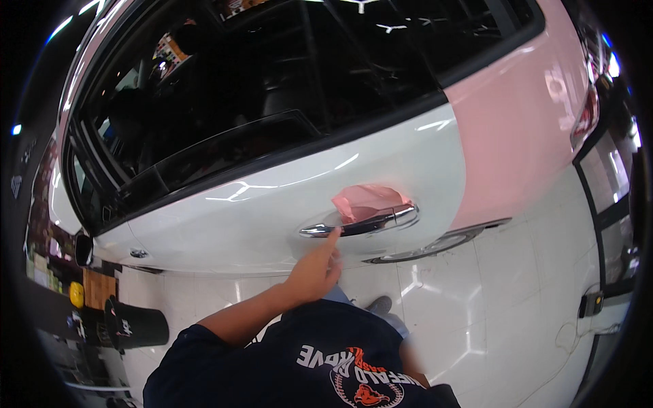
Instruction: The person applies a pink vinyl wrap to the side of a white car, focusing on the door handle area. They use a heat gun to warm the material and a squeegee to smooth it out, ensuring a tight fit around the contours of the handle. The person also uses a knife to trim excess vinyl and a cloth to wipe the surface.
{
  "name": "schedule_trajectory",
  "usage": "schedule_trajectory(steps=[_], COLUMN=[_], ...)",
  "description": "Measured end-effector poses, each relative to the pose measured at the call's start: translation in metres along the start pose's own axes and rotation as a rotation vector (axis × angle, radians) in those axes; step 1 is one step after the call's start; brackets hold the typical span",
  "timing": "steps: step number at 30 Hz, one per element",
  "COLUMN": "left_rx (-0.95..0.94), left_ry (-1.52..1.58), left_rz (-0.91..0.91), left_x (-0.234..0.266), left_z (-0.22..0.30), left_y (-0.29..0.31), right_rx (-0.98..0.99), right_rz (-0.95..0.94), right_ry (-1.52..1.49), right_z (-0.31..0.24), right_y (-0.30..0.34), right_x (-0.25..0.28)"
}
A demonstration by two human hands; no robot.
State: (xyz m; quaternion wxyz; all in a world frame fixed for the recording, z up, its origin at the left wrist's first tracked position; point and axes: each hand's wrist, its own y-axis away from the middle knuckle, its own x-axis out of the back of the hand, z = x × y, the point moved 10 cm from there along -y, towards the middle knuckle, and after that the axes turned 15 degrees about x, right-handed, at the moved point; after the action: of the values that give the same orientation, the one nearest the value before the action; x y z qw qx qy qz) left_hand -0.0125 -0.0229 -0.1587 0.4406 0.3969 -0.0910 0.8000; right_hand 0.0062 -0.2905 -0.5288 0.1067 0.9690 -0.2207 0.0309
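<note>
My left hand (315, 272) reaches up to the chrome door handle (367, 226) on the white car door (272, 194). Its index finger is stretched out, and the tip is at the handle's lower edge; the other fingers curl loosely, with nothing seen in them. Behind the handle, a creased piece of pink film (371, 199) sticks out above the bar and covers part of the handle recess. Only a blurred bit of my right arm (412, 360) shows beside my dark shirt; the right hand itself is out of sight.
The car's rear quarter panel (507, 129) is glossy pink, above a rear wheel (442, 246). Dark side windows (272, 75) run along the top. A black bin (139, 326) and a wooden box (99, 289) stand at the left on the tiled floor (449, 319). A cable (568, 336) lies at the right.
</note>
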Motion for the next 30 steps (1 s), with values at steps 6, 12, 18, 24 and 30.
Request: schedule_trajectory(steps=[6,12,18,24,30], left_rx=[0.199,-0.113,-0.002,0.361,0.271], left_ry=[-0.297,-0.37,-0.38,-0.228,-0.234], left_rz=[-0.282,-1.037,-0.668,-0.814,-0.791], left_x=[-0.133,-0.261,-0.239,-0.249,-0.247], left_z=[-0.245,-0.435,-0.444,-0.414,-0.338], left_y=[0.064,0.199,0.24,0.165,0.104], right_rx=[-0.18,-0.321,-0.337,-0.222,-0.145], right_rz=[-0.185,-0.156,-0.194,-0.326,-0.31], right_ry=[0.101,0.197,0.213,0.195,0.166], right_z=[0.011,0.006,0.005,-0.007,-0.018], right_y=[0.073,0.116,0.155,0.15,0.16], right_x=[0.019,0.04,0.009,-0.041,-0.043])
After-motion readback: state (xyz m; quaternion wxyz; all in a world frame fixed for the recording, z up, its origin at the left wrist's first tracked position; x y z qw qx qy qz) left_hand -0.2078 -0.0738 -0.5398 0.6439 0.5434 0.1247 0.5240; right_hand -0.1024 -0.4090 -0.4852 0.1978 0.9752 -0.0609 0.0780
